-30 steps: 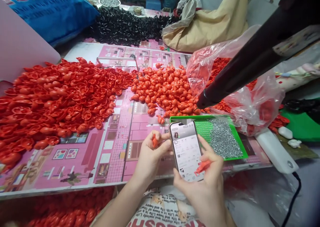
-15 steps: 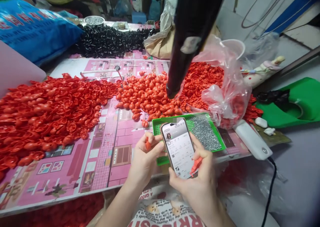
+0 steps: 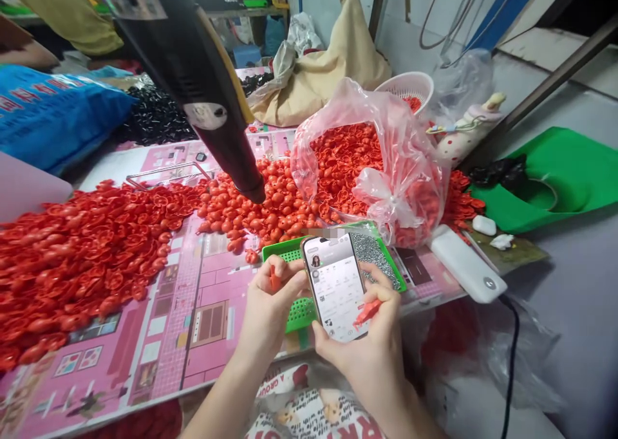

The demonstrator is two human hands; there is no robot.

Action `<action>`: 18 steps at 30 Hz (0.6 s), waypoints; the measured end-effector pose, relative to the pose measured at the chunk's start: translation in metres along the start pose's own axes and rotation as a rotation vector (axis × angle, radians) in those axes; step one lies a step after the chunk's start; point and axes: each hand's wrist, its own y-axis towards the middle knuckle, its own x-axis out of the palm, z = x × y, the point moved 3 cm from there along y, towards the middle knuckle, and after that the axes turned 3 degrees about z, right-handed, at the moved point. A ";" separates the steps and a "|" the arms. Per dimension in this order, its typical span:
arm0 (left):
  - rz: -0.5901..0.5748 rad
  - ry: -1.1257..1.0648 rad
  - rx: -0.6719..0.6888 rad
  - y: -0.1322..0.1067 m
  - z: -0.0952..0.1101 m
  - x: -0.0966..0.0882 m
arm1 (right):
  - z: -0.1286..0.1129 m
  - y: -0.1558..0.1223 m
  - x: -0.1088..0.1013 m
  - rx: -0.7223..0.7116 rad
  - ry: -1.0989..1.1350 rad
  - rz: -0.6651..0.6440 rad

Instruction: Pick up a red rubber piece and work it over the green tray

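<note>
A smartphone (image 3: 335,291) with a lit screen is tilted upright between my two hands over the front of a green tray. My left hand (image 3: 273,297) is closed, with a small red plastic piece (image 3: 275,278) in its curled fingers and its thumb and fingertips at the phone's left edge. My right hand (image 3: 374,336) grips the phone's right side and lower corner. Another red plastic piece (image 3: 367,313) lies between its fingers in front of the screen. Behind the phone, the green tray (image 3: 400,278) holds many small silvery metal parts (image 3: 369,255).
A black tool (image 3: 226,133), looking like an electric screwdriver, hangs above the table. Heaps of red plastic parts (image 3: 96,246) cover much of the pink-patterned table (image 3: 212,362). A clear plastic bag (image 3: 393,201), a white corded device (image 3: 466,265) and a blue sack (image 3: 58,117) stand around.
The view has shifted, so the table and hands appear further left. The hanging black tool appears much further left and leans the other way. Both hands keep their hold on the phone.
</note>
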 end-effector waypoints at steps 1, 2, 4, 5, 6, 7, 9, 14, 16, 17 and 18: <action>0.003 0.006 0.001 0.001 0.000 0.001 | 0.001 0.001 0.000 0.005 0.006 -0.004; 0.005 0.010 0.000 0.002 -0.001 0.001 | 0.002 0.002 0.000 0.006 0.005 -0.009; 0.003 0.015 -0.006 0.003 -0.001 0.002 | 0.003 0.004 0.000 0.005 -0.011 -0.012; 0.001 0.016 -0.010 0.004 -0.002 0.002 | 0.003 0.005 -0.001 0.007 -0.018 -0.010; 0.001 0.017 -0.012 0.005 -0.002 0.002 | 0.004 0.005 -0.001 0.006 -0.018 -0.009; 0.001 0.018 -0.013 0.005 -0.002 0.002 | 0.004 0.006 -0.001 0.005 -0.016 -0.007; 0.008 0.023 -0.012 0.006 -0.003 0.002 | 0.004 0.006 -0.001 0.001 -0.018 -0.006; 0.021 0.052 -0.014 0.006 -0.005 0.001 | 0.006 0.007 0.003 -0.003 -0.030 -0.036; 0.033 0.083 -0.013 0.005 -0.004 0.000 | 0.011 0.007 0.004 0.025 0.000 -0.061; 0.039 0.105 -0.017 0.004 -0.004 -0.001 | 0.015 0.008 0.003 0.071 0.041 -0.083; 0.039 0.126 -0.027 0.004 -0.004 -0.002 | 0.021 0.009 0.001 0.147 0.114 -0.114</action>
